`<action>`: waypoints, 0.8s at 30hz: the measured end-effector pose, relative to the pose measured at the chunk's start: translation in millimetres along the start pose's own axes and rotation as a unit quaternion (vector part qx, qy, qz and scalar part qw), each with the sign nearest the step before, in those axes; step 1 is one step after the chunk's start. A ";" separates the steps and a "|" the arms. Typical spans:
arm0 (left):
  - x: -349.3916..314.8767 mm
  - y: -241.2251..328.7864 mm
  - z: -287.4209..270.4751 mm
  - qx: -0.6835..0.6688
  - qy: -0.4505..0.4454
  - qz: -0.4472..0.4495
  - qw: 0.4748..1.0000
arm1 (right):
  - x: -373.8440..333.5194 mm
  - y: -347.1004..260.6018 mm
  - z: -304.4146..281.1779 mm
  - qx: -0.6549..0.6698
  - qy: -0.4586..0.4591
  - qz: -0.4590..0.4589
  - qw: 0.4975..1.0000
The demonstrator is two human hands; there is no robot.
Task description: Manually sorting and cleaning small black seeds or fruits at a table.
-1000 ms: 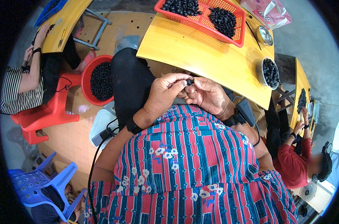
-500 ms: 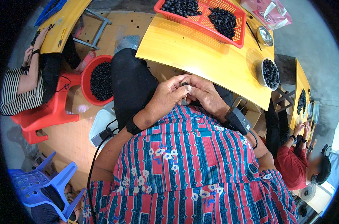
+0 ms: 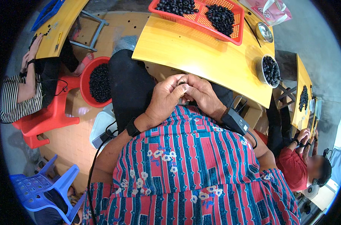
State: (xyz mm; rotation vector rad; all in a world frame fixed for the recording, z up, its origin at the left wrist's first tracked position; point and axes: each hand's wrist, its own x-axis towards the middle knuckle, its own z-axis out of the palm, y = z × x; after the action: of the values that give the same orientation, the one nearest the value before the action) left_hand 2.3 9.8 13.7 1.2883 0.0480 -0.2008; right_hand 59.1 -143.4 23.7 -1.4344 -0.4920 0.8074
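My left hand (image 3: 164,94) and my right hand (image 3: 202,93) meet just off the near edge of the yellow table. Between the pinched fingertips of both is a small black ring (image 3: 181,83), mostly covered by the thumbs. Up on the table, a red two-part plastic basket (image 3: 200,24) carries black rings (image 3: 220,18) in each half. Toward the table's right corner stands a round bowl (image 3: 263,78) with more black pieces (image 3: 270,69). A shiny metal bowl (image 3: 264,32) sits behind it.
A red tub (image 3: 85,90) full of black rings rests on the floor at left, beside a red stool (image 3: 61,112). One person in stripes (image 3: 22,97) works at left, another in red (image 3: 292,168) at right. A blue stool (image 3: 46,187) stands lower left.
The hands stay together, with the fingers closing further over the black ring. The whole view has shifted slightly. At right, the co-worker's hands have come closer together.
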 end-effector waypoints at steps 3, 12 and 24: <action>0.4 3.7 -0.3 -0.017 -0.008 -0.007 1.000 | -0.2 -0.5 -2.1 -0.029 0.012 -0.005 0.999; 1.0 -8.8 -2.6 0.009 -0.023 0.029 0.999 | -2.7 0.2 1.0 -0.109 0.036 -0.037 0.993; -0.7 2.0 1.7 0.040 0.023 0.027 0.999 | -2.2 -12.5 7.0 -0.069 0.048 -0.035 0.996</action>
State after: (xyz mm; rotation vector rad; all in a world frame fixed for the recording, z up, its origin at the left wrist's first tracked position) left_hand 1.8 8.9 16.2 1.3722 0.0445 -0.1283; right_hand 54.9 -139.6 37.0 -1.5672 -0.5288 0.6559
